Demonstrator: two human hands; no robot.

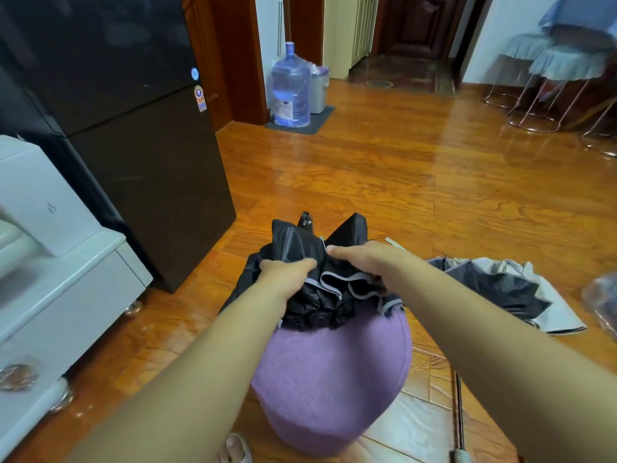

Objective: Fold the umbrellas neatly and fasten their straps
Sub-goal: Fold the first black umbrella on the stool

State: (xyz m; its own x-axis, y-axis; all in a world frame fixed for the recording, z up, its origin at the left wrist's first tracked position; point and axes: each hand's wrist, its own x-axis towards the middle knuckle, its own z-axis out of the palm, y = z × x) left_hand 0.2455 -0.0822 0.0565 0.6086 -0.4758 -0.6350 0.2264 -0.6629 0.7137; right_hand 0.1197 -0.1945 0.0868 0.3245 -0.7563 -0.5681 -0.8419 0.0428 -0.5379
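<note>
Black umbrella (317, 279), collapsed and crumpled, resting on far edge of purple stool (334, 372); canopy folds with grey trim bunched loosely, tip pointing away toward floor.

Head view:
- Left hand (283, 272): fingers curled, grasping canopy fabric at left side of bundle.
- Right hand (357, 259): fingers curled over fabric at right side of bundle, gripping a fold.
- Hands close together, not touching.
- Second umbrella (494, 289), black inside and pale outside, lying partly open on wooden floor (400, 182), right of stool.
- Black refrigerator (133, 128) at left; white cabinet (50, 262) beside it.
- Water bottle (290, 88) on mat at far wall.
- Covered stools (551, 61) at far right.
</note>
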